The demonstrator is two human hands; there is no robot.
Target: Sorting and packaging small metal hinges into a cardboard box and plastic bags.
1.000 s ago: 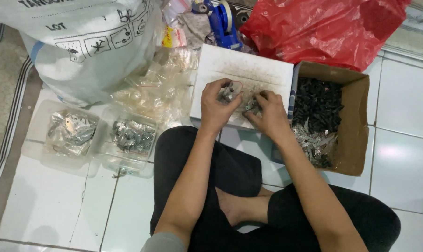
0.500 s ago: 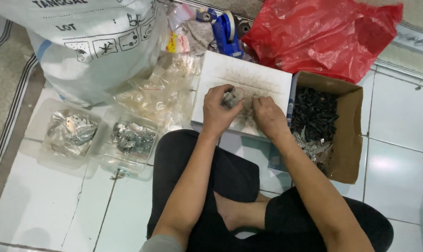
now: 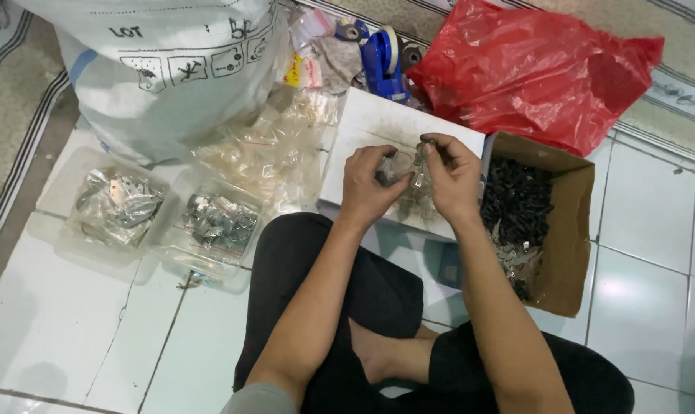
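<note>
White floor tiles [image 3: 71, 337] surround me. I raise both hands over the flat white board [image 3: 378, 126]: my left hand [image 3: 370, 184] and right hand [image 3: 451, 176] curl together, fingers pinching a small clear plastic bag of shiny metal pieces [image 3: 413, 165], beside the cardboard box [image 3: 570, 230] of black parts.

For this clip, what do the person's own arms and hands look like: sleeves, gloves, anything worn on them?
Both forearms are bare from the elbow down, with no sleeves over them. The left hand and right hand are bare too: no gloves, and no watch, band or ring that can be made out. A bit of grey fabric shows at the bottom edge by the left elbow. No cables or markings appear on either arm.
</note>
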